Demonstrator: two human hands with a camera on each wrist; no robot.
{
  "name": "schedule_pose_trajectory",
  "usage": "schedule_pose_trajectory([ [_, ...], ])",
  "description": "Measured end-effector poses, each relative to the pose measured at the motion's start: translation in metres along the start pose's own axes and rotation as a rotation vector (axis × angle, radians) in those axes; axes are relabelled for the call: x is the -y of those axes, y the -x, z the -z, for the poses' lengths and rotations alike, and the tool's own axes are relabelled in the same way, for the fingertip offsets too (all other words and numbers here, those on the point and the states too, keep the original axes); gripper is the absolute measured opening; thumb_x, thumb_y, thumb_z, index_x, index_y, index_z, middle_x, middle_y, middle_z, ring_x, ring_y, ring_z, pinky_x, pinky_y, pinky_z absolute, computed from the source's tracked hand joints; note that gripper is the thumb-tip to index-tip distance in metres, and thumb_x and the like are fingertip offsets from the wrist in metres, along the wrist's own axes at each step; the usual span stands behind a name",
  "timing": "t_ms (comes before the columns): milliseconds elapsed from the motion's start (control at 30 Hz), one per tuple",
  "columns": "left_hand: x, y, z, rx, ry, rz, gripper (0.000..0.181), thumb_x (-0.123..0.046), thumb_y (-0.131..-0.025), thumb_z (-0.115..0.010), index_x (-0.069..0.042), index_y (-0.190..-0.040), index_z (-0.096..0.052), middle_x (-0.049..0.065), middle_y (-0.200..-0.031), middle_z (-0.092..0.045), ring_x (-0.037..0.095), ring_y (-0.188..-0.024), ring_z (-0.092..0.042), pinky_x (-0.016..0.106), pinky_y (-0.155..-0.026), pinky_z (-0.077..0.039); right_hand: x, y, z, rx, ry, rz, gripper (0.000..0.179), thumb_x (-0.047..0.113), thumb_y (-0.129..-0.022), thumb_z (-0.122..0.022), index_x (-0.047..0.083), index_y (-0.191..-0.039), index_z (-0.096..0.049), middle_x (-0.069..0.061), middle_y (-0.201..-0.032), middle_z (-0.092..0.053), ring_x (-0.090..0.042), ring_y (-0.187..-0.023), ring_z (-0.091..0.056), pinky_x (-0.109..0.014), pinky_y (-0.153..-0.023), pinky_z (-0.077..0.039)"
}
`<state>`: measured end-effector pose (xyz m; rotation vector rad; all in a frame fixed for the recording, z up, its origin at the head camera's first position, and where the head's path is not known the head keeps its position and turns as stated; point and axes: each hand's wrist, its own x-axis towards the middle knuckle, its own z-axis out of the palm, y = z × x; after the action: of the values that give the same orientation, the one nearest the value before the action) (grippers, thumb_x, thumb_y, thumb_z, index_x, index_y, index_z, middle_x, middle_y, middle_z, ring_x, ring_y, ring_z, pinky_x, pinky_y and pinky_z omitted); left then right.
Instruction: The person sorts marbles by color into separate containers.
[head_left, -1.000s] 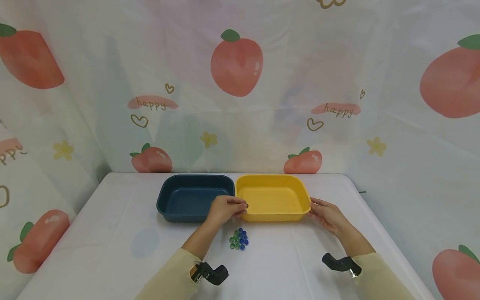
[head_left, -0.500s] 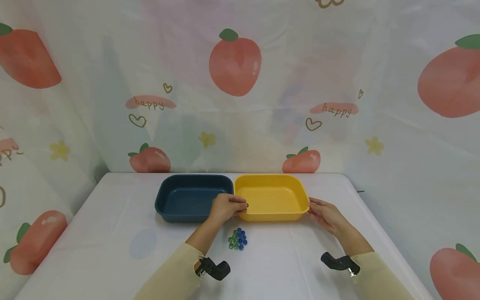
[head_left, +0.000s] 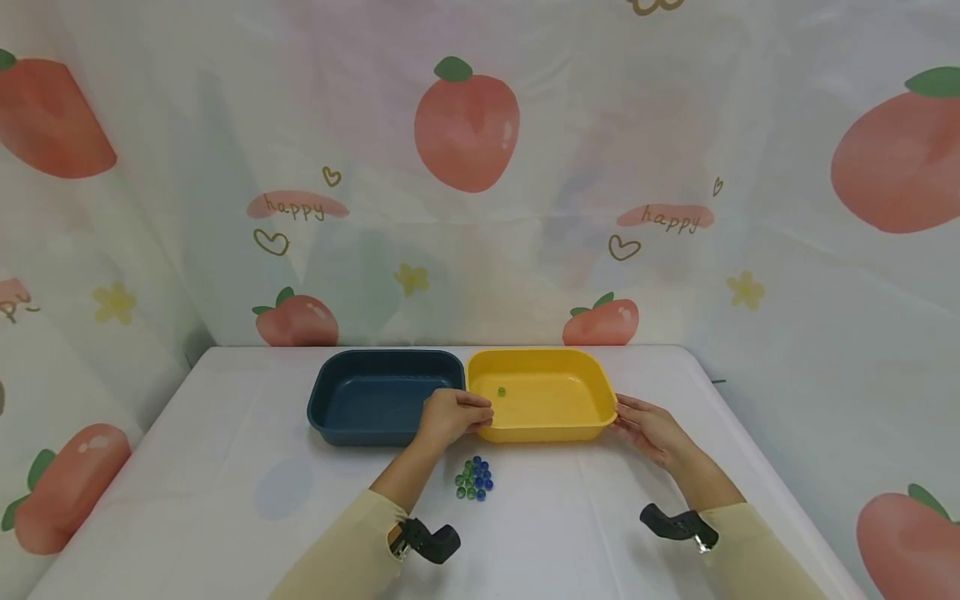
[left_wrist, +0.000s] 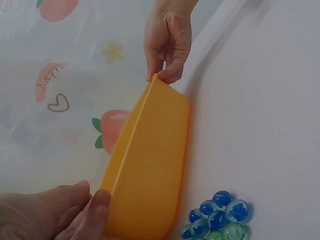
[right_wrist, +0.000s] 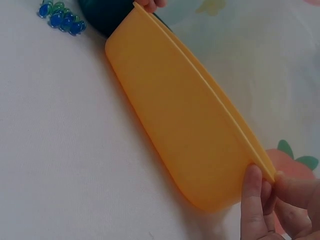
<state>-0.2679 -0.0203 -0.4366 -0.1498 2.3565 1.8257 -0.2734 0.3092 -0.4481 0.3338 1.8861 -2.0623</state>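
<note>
My left hand (head_left: 448,415) is at the front left corner of the yellow tray (head_left: 547,434), its thumb and fingertips right at the rim. No marble shows at those fingertips. Inside the tray, towards its left side, lies one green marble (head_left: 502,392). My right hand (head_left: 654,431) grips the right end of the tray; the right wrist view shows its thumb on one side of the rim and its fingers against the outer wall. In front of the tray, several green marbles (head_left: 461,480) and blue marbles (head_left: 481,482) sit clustered on the table.
A dark blue tray (head_left: 352,437) stands directly left of the yellow one, partly behind my left hand. Both are near the back edge of the white-covered table (head_left: 555,517). A printed curtain (head_left: 480,250) hangs behind and at both sides.
The small marble between my left fingertips has been let go, and a green marble now shows inside the yellow tray. My right hand keeps its grip; the head view has shifted slightly.
</note>
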Motion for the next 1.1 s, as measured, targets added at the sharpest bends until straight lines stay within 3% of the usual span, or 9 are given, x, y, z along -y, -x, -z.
schedule_pose_trajectory([
  [233,0.002,0.005,0.002,0.025,0.016,0.027,0.018,-0.014,-0.084,-0.078,-0.004,-0.099,-0.076,0.007,-0.087,-0.075,0.018,-0.079,-0.074,0.030,-0.076,-0.061,-0.001,0.002,0.000,-0.001,0.000,0.001,0.062,0.016,-0.104,-0.050,-0.002,-0.155,-0.019,-0.003,-0.117,-0.060,-0.011,-0.094,-0.065,-0.022,-0.090,-0.055],
  [500,0.007,0.020,0.011,0.064,0.028,0.028,0.022,-0.019,-0.087,-0.076,-0.005,-0.104,-0.075,0.006,-0.089,-0.075,0.020,-0.085,-0.074,0.035,-0.083,-0.060,0.000,0.003,0.001,0.009,-0.012,0.007,0.063,0.016,-0.103,-0.050,-0.002,-0.155,-0.018,-0.003,-0.117,-0.060,-0.010,-0.094,-0.064,-0.021,-0.090,-0.055],
  [767,0.015,0.033,0.022,0.089,0.033,0.009,0.022,-0.020,-0.089,-0.074,-0.004,-0.104,-0.076,0.007,-0.089,-0.076,0.014,-0.080,-0.072,0.025,-0.073,-0.060,0.000,0.001,0.001,0.007,-0.034,0.016,0.062,0.014,-0.103,-0.050,-0.002,-0.155,-0.018,-0.002,-0.115,-0.059,-0.011,-0.097,-0.063,-0.022,-0.090,-0.055],
  [1100,0.032,0.044,0.031,0.093,0.079,0.045,0.024,-0.013,-0.089,-0.073,0.003,-0.107,-0.073,0.012,-0.094,-0.075,0.019,-0.080,-0.074,0.029,-0.073,-0.061,-0.001,0.001,0.000,-0.006,-0.032,0.013,0.061,0.014,-0.104,-0.049,-0.002,-0.155,-0.019,-0.005,-0.120,-0.057,-0.010,-0.096,-0.062,-0.022,-0.090,-0.055],
])
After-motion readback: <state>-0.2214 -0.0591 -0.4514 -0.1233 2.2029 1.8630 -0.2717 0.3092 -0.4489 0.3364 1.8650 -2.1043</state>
